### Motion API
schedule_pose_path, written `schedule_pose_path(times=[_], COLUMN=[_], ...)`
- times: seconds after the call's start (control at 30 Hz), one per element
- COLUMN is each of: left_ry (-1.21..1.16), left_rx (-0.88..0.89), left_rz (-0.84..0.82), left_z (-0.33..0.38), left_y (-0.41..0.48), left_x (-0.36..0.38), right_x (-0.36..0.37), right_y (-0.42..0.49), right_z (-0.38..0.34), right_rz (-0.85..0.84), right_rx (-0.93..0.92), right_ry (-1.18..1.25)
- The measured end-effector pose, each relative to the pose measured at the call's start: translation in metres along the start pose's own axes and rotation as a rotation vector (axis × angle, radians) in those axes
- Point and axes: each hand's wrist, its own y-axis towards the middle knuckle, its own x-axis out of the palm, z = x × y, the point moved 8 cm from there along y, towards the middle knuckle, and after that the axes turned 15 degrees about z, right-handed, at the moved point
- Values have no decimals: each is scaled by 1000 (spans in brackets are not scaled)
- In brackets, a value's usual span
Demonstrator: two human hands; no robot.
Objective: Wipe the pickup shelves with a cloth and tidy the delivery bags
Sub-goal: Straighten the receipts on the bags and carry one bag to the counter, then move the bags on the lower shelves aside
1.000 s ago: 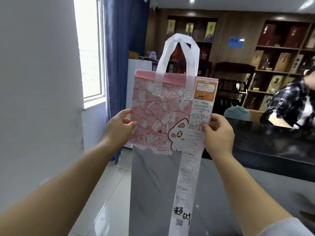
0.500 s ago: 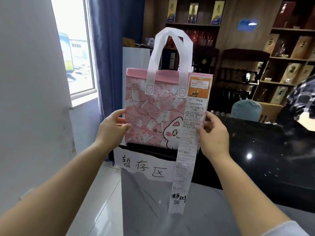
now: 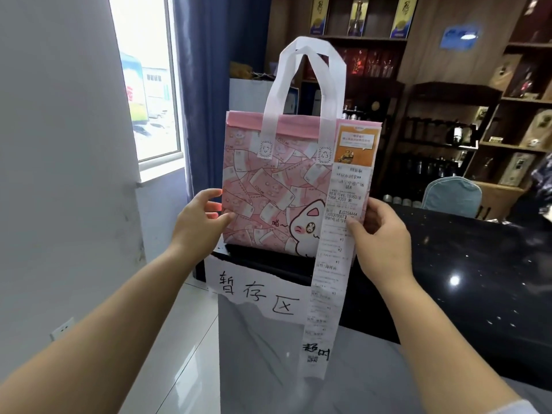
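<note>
A pink delivery bag [image 3: 268, 189] with white handles and a cartoon cat stands upright on the left end of the black counter [image 3: 463, 279]. A long white receipt [image 3: 331, 264] hangs from its right front, down past the counter edge. My left hand [image 3: 198, 218] grips the bag's left edge between thumb and fingers. My right hand [image 3: 380, 231] grips the bag's right edge and pinches the receipt against it. No cloth is in view.
A torn paper sign [image 3: 257, 291] with handwritten characters is stuck on the counter's front, over a grey panel. A white wall [image 3: 59, 174], window and blue curtain [image 3: 203, 85] lie to the left. Wooden shelves [image 3: 448, 100] with boxes and bottles fill the back. A blue chair back [image 3: 452, 195] stands behind the counter.
The bag has come down from mid-air and now rests on the counter end, above the paper sign. Both hands stayed on its sides. The person at the right has left view.
</note>
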Motion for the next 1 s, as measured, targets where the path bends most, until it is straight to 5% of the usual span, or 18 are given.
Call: schedule_pose_path(times=[0.13, 0.33, 0.67, 1.0], left_ry=[4, -56, 36, 117], left_rx=[-17, -44, -86, -242], left_rz=[14, -12, -76, 184], left_z=[4, 7, 13, 23], left_y=[-17, -79, -198, -339], left_x=[-24, -84, -187, -334], right_x=[-24, -62, -80, -74], right_y=[-12, -81, -198, -317], right_z=[-15, -48, -92, -151], right_rz=[34, 70, -157, -509], right_rx=[-87, -130, -79, -121], right_ry=[-171, -92, -24, 177])
